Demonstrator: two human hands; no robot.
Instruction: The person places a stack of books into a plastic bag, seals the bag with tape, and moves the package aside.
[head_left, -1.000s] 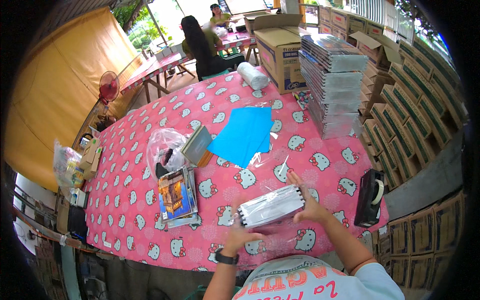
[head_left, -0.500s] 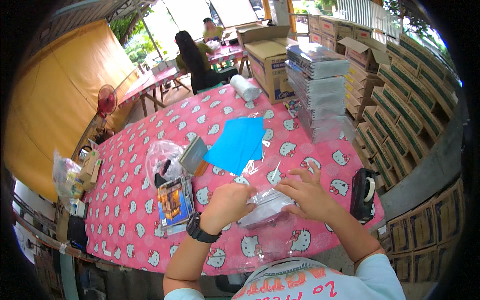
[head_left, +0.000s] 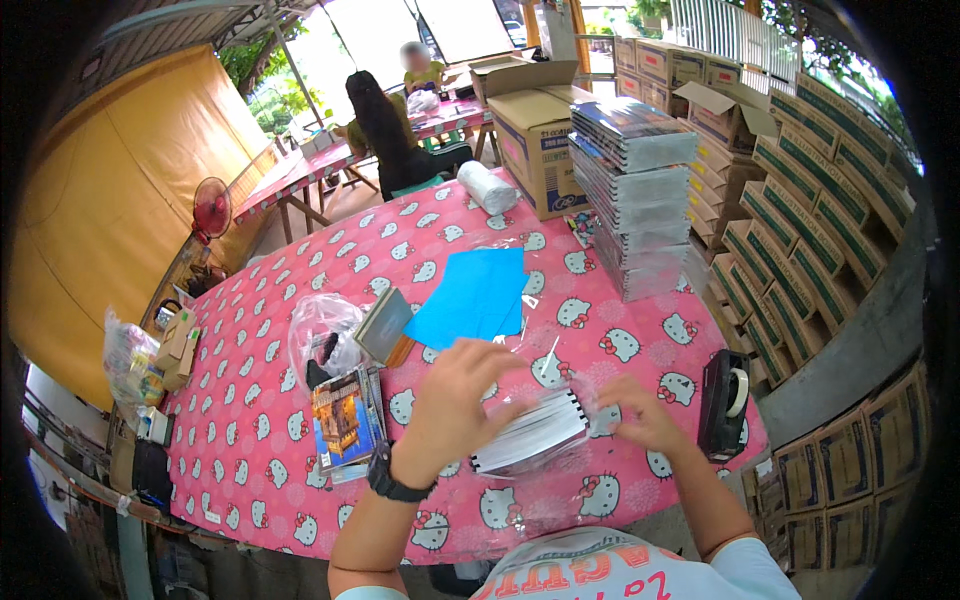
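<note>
A bound notebook (head_left: 535, 435) with white pages and black binding loops lies in front of me, in clear plastic wrap (head_left: 592, 388). My left hand (head_left: 460, 400), below a black wristwatch (head_left: 395, 475), is open over the notebook's left end, fingers apart and thumb at its edge. At the right end my right hand (head_left: 645, 418) pinches the plastic, fingers bent together. Blue sheets (head_left: 470, 297) lie beyond the notebook. To the left are a stack of colour-printed booklets (head_left: 345, 420), a small upright box (head_left: 383, 325) and a crumpled clear bag (head_left: 325, 325).
A tall stack of wrapped spiral notebooks (head_left: 635, 200) stands far right, beside an open carton (head_left: 535, 150) and a white roll (head_left: 487, 188). A black tape dispenser (head_left: 722, 405) sits at the right edge. Many cartons (head_left: 800, 220) line the right side. Two people sit at far tables.
My left hand has lifted and its fingers have spread. The right hand has shifted right and closed on the plastic. More of the notebook's pages and black binding now show.
</note>
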